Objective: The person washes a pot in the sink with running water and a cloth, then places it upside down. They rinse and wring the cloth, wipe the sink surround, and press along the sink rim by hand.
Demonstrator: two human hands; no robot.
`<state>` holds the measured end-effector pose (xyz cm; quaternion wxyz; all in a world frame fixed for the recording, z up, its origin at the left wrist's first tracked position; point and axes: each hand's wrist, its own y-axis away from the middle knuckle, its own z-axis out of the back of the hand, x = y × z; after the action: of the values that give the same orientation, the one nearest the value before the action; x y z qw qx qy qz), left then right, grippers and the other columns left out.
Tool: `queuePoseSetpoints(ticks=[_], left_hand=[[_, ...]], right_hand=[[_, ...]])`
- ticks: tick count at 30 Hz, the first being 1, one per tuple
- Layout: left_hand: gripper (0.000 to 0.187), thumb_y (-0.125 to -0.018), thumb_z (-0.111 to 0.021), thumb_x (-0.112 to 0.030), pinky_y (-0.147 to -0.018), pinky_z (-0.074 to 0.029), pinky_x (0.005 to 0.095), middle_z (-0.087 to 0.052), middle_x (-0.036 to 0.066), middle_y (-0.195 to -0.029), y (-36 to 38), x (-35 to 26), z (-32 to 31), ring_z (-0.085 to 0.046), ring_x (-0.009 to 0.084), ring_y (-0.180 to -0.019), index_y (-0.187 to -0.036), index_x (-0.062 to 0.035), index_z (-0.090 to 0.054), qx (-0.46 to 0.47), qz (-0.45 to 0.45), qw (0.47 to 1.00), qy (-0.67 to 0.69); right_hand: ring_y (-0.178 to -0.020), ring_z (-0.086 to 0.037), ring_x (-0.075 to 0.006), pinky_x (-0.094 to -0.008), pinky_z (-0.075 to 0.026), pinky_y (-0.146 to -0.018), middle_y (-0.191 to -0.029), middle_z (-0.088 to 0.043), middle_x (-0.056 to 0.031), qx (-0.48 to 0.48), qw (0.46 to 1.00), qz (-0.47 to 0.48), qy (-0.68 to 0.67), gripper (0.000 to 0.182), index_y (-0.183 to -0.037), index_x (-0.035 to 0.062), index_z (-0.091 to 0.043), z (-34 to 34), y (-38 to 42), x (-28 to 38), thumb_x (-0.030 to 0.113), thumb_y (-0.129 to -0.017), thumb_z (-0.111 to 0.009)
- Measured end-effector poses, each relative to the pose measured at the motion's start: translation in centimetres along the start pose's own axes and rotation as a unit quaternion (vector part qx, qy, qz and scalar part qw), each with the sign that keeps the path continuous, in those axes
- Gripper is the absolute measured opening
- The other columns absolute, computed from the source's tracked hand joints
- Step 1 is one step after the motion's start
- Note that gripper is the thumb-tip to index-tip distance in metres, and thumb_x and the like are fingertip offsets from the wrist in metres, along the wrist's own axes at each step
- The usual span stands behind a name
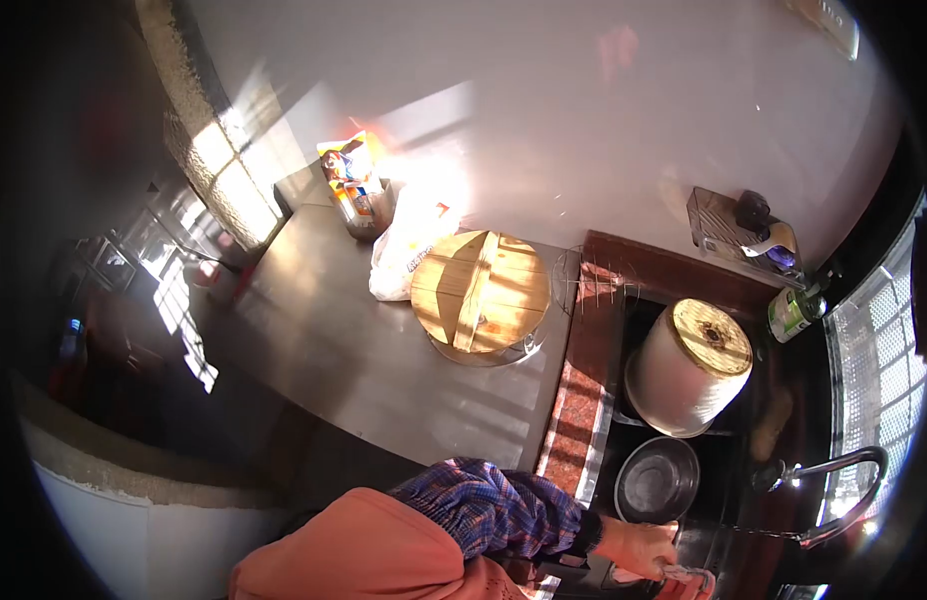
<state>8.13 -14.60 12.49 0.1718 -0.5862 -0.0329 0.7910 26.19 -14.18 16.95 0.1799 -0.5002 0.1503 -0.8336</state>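
My left hand, in a plaid sleeve, reaches over the sink at the bottom right. Its fingers look closed around a crumpled pinkish cloth, partly cut off by the frame's lower edge. A round metal bowl sits in the sink just beyond the hand. To the right, the curved faucet lets out a thin stream of water toward the hand. A large pale pot-shaped vessel with a yellowish round top stands behind the bowl. My right hand cannot be made out.
A wooden lid covers a pot on the steel counter. Beside it are a white plastic bag and a colourful packet. A red stone ledge edges the sink. A wall rack and green-labelled bottle stand near the window.
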Motion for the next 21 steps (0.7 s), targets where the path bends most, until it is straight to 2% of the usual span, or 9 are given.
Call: queuePoseSetpoints(ticks=[1,2,4,8,10,14,15,16,21], left_hand=[[0.026,-0.082,-0.065,-0.026,-0.086,-0.050,0.0461,-0.059,0.028,-0.100,-0.3,0.1,0.0,-0.063,0.0381,-0.093,-0.103,-0.0133,-0.076,-0.003,0.001,1.000,-0.001],[0.026,-0.083,-0.064,-0.026,-0.085,-0.051,0.0454,-0.060,0.025,-0.101,-0.8,0.1,0.0,-0.063,0.0373,-0.093,-0.103,-0.0130,-0.076,0.028,0.010,0.999,-0.014],[0.023,-0.084,-0.063,-0.026,-0.082,-0.051,0.0450,-0.065,0.016,-0.102,-1.0,-1.7,1.0,-0.063,0.0346,-0.094,-0.098,-0.0125,-0.075,0.049,-0.013,0.997,-0.064],[0.021,-0.085,-0.065,-0.028,-0.078,-0.051,0.0450,-0.067,0.011,-0.095,-1.6,-1.8,0.9,-0.063,0.0342,-0.090,-0.093,-0.0105,-0.073,-0.045,-0.079,0.987,-0.133],[0.022,-0.086,-0.066,-0.028,-0.076,-0.051,0.0438,-0.067,0.012,-0.088,-1.9,-1.9,1.3,-0.063,0.0344,-0.088,-0.089,-0.0067,-0.069,-0.151,-0.131,0.980,0.018],[0.030,-0.088,-0.069,-0.027,-0.078,-0.049,0.0428,-0.064,0.016,-0.089,-0.5,-6.1,3.0,-0.062,0.0378,-0.095,-0.101,-0.0032,-0.056,-0.033,-0.031,0.989,0.142],[0.030,-0.088,-0.069,-0.027,-0.078,-0.049,0.0428,-0.064,0.016,-0.089,0.2,-6.2,3.6,-0.062,0.0378,-0.095,-0.101,-0.0032,-0.056,-0.014,-0.034,0.988,0.150],[0.035,-0.086,-0.071,-0.027,-0.078,-0.050,0.0435,-0.062,0.016,-0.096,0.4,-5.7,3.3,-0.063,0.0386,-0.094,-0.107,-0.0035,-0.056,-0.011,-0.044,0.993,0.108],[0.033,-0.083,-0.074,-0.030,-0.081,-0.049,0.0432,-0.064,0.011,-0.096,0.3,-3.9,4.7,-0.063,0.0339,-0.093,-0.098,-0.0019,-0.066,0.157,-0.012,0.987,-0.015]], right_hand=[[-0.094,-0.065,-0.0345,-0.0446,-0.054,-0.078,-0.111,-0.063,-0.0174,-0.040,0.939,-0.181,-0.290,0.015,-0.098,-0.0003,-0.064,-0.1,0.2,-0.4,0.005,-0.085,-0.068],[-0.094,-0.065,-0.0345,-0.0446,-0.054,-0.078,-0.111,-0.063,-0.0174,-0.038,0.939,-0.181,-0.290,0.015,-0.098,-0.0003,-0.064,0.1,0.2,-0.5,0.005,-0.085,-0.068],[-0.096,-0.065,-0.0408,-0.0489,-0.053,-0.080,-0.112,-0.062,-0.0214,-0.003,0.996,0.031,0.078,0.016,-0.102,0.0008,-0.063,1.0,0.0,-0.4,-0.001,-0.086,-0.065],[-0.099,-0.064,-0.0424,-0.0501,-0.052,-0.083,-0.113,-0.063,-0.0231,0.104,0.979,0.126,0.122,0.020,-0.109,0.0003,-0.061,3.2,-1.1,-0.4,0.000,-0.089,-0.063],[-0.099,-0.064,-0.0431,-0.0501,-0.052,-0.084,-0.114,-0.064,-0.0241,0.170,0.961,0.139,0.169,0.023,-0.113,0.0003,-0.060,4.6,-1.0,-2.1,0.002,-0.090,-0.063],[-0.102,-0.063,-0.0455,-0.0508,-0.051,-0.089,-0.115,-0.064,-0.0271,0.261,0.947,0.081,0.169,0.036,-0.128,-0.0004,-0.056,6.1,-1.7,-0.6,0.005,-0.094,-0.061],[-0.104,-0.063,-0.0460,-0.0521,-0.049,-0.093,-0.113,-0.064,-0.0280,0.142,0.976,0.109,0.121,0.043,-0.136,0.0005,-0.052,7.7,0.3,-7.5,0.011,-0.095,-0.060],[-0.112,-0.060,-0.0466,-0.0533,-0.047,-0.099,-0.120,-0.062,-0.0290,0.188,0.982,-0.022,0.022,0.057,-0.145,0.0025,-0.044,10.0,1.4,-10.5,0.018,-0.094,-0.064],[-0.091,-0.062,-0.0152,-0.0324,-0.051,-0.081,-0.101,-0.065,-0.0033,-0.134,0.881,-0.260,-0.371,0.018,-0.107,0.0087,-0.062,3.4,0.1,1.5,0.025,-0.101,-0.060]])
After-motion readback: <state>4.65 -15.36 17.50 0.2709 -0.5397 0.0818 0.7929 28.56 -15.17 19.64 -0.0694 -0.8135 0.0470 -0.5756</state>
